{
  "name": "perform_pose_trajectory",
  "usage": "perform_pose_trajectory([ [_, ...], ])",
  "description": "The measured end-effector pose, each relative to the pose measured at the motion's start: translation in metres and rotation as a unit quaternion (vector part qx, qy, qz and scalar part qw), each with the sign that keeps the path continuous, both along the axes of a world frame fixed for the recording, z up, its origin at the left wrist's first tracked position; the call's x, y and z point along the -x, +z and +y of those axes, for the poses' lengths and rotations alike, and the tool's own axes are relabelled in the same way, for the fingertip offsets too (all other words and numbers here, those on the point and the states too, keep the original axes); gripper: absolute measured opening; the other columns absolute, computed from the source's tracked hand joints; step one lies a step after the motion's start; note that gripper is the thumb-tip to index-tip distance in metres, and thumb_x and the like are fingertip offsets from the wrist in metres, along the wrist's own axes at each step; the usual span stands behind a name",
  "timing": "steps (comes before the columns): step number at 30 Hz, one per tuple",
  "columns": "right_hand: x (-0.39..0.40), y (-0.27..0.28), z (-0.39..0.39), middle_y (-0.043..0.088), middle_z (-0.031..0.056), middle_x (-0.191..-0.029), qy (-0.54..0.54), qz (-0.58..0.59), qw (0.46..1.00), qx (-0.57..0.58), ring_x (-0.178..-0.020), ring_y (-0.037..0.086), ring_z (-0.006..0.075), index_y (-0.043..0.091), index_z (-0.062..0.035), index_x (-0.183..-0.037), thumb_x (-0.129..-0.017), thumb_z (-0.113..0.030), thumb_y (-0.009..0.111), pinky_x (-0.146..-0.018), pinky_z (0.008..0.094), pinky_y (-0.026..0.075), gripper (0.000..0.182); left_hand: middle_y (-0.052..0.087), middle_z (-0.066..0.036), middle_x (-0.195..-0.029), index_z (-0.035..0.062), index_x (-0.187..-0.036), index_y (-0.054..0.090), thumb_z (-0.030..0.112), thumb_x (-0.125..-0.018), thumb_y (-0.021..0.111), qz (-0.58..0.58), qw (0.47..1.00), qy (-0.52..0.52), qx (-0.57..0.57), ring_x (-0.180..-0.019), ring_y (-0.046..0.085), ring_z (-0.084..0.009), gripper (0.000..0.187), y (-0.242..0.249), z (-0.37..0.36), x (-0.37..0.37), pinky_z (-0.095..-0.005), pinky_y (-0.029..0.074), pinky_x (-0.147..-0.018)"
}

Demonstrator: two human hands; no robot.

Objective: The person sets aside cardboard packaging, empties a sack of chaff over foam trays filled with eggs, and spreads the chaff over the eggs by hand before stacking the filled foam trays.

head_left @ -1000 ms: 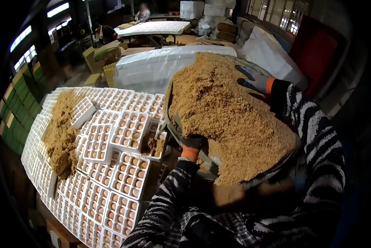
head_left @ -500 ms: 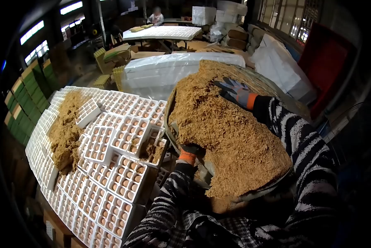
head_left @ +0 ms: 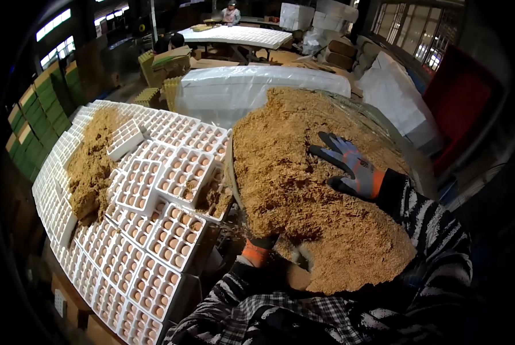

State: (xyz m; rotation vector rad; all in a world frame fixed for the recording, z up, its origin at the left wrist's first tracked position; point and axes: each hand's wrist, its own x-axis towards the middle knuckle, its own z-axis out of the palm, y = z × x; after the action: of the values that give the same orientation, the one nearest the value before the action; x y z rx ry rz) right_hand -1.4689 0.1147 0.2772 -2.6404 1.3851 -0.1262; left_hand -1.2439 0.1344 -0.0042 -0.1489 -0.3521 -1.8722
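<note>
A large heap of brown sawdust-like material [head_left: 292,172] fills a sack or basket whose rim shows at its left. On the heap's upper right lies my right hand [head_left: 352,167] in a grey and orange glove, fingers spread, palm down. My left hand [head_left: 258,250], also gloved, is at the heap's lower left edge, its fingers hidden by the material and shadow. White trays of egg-like round items [head_left: 178,237] cover the table at left, some trays stacked on others. A second pile of the brown material [head_left: 91,167] rests on those trays.
Behind the heap is a plastic-wrapped white block [head_left: 263,86]. Green-sided boxes [head_left: 39,123] stand at far left, a red panel [head_left: 461,106] at right. A person [head_left: 231,14] is by a far table [head_left: 234,37] of white trays.
My right hand has moved down and toward me over the heap. My left hand has also come lower, near the heap's bottom edge. The view has shifted slightly.
</note>
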Motion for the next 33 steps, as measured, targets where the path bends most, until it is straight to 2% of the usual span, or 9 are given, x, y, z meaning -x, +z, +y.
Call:
perform_pose_trajectory([
  [2, 0.004, -0.002, -0.001, 0.009, 0.0145, -0.158, 0.002, 0.004, 1.0, 0.013, -0.143, 0.01, 0.0401, 0.02, -0.0252, -0.152, -0.092, -0.055, 0.049, -0.114, 0.053, 0.015, 0.073, 0.045, -0.01, -0.139, 0.0107, -0.142, 0.037, 0.032, -0.103, 0.033, -0.393, 0.896, 0.165, 0.125, -0.124, 0.046, -0.0309, 0.045, -0.01, -0.005, -0.004, -0.0459, 0.04, -0.105],
  [10, -0.024, 0.023, -0.007, 0.007, 0.0138, -0.158, -0.086, 0.064, 0.994, -0.026, -0.144, 0.011, 0.0395, 0.013, -0.0294, -0.152, -0.093, -0.053, 0.048, -0.114, 0.0536, 0.014, 0.073, 0.046, -0.01, -0.138, 0.01, -0.141, 0.037, 0.031, -0.103, 0.033, -0.471, 0.84, 0.201, 0.176, -0.123, 0.046, -0.0301, 0.044, -0.037, -0.02, 0.015, -0.0452, 0.04, -0.105],
  [18, 0.015, -0.022, -0.053, 0.02, 0.011, -0.156, 0.085, -0.278, 0.951, -0.104, -0.14, 0.021, 0.0383, 0.024, -0.0214, -0.151, -0.097, -0.045, 0.048, -0.113, 0.0518, 0.021, 0.064, 0.047, -0.01, -0.137, 0.0093, -0.141, 0.038, 0.03, -0.103, 0.033, -0.448, 0.849, 0.206, 0.192, -0.123, 0.046, -0.0293, 0.043, -0.03, -0.019, 0.013, -0.0446, 0.04, -0.104],
  [20, 0.02, -0.009, -0.038, 0.024, 0.0124, -0.154, 0.099, -0.198, 0.975, 0.009, -0.139, 0.025, 0.0343, 0.027, -0.0162, -0.149, -0.096, -0.042, 0.052, -0.112, 0.0471, 0.027, 0.064, 0.047, -0.01, -0.137, 0.0092, -0.141, 0.038, 0.03, -0.103, 0.033, -0.349, 0.906, 0.156, 0.181, -0.123, 0.046, -0.0291, 0.043, -0.028, -0.021, 0.004, -0.0445, 0.04, -0.104],
  [22, 0.021, -0.008, -0.034, 0.025, 0.0151, -0.153, -0.117, -0.405, 0.872, -0.249, -0.14, 0.025, 0.0329, 0.029, -0.0146, -0.149, -0.095, -0.044, 0.053, -0.111, 0.0441, 0.028, 0.066, 0.047, -0.01, -0.137, 0.009, -0.141, 0.038, 0.029, -0.103, 0.033, -0.12, 0.981, 0.036, 0.149, -0.123, 0.046, -0.0289, 0.043, -0.02, -0.024, -0.007, -0.0443, 0.04, -0.104],
  [23, 0.018, -0.008, -0.031, 0.027, 0.0175, -0.152, -0.117, -0.491, 0.813, -0.289, -0.141, 0.024, 0.0334, 0.029, -0.012, -0.148, -0.096, -0.044, 0.051, -0.113, 0.0442, 0.024, 0.065, 0.049, -0.009, -0.135, 0.0073, -0.139, 0.04, 0.026, -0.104, 0.032, -0.455, 0.846, 0.182, 0.209, -0.121, 0.048, -0.0275, 0.041, -0.017, -0.017, -0.013, -0.0446, 0.041, -0.104],
  [26, -0.004, -0.004, -0.026, 0.028, 0.0173, -0.152, 0.02, -0.235, 0.972, -0.021, -0.141, 0.022, 0.0346, 0.027, -0.0096, -0.148, -0.095, -0.05, 0.049, -0.115, 0.0463, 0.018, 0.07, 0.049, -0.01, -0.134, 0.0072, -0.138, 0.041, 0.023, -0.103, 0.035, -0.106, 0.975, 0.08, 0.176, -0.12, 0.048, -0.027, 0.039, -0.009, -0.014, -0.013, -0.043, 0.04, -0.104],
  [28, -0.013, -0.001, -0.028, 0.028, 0.0167, -0.152, 0.02, -0.185, 0.983, -0.003, -0.142, 0.021, 0.0327, 0.028, -0.009, -0.148, -0.092, -0.056, 0.048, -0.116, 0.0457, 0.015, 0.076, 0.049, -0.01, -0.133, 0.0068, -0.139, 0.04, 0.02, -0.103, 0.037, -0.374, 0.904, 0.172, 0.115, -0.12, 0.047, -0.0268, 0.038, -0.057, -0.027, 0.001, -0.0402, 0.039, -0.106],
  [33, -0.057, 0.001, -0.029, 0.033, 0.0179, -0.149, 0.039, -0.148, 0.988, 0.018, -0.14, 0.025, 0.0354, 0.035, -0.0086, -0.145, -0.09, -0.062, 0.047, -0.116, 0.0462, 0.016, 0.078, 0.049, -0.008, -0.138, 0.0056, -0.135, 0.046, 0.03, -0.103, 0.034, -0.534, 0.733, 0.364, 0.213, -0.12, 0.051, -0.0251, 0.042, -0.078, 0.003, -0.002, -0.0363, 0.043, -0.101],
])
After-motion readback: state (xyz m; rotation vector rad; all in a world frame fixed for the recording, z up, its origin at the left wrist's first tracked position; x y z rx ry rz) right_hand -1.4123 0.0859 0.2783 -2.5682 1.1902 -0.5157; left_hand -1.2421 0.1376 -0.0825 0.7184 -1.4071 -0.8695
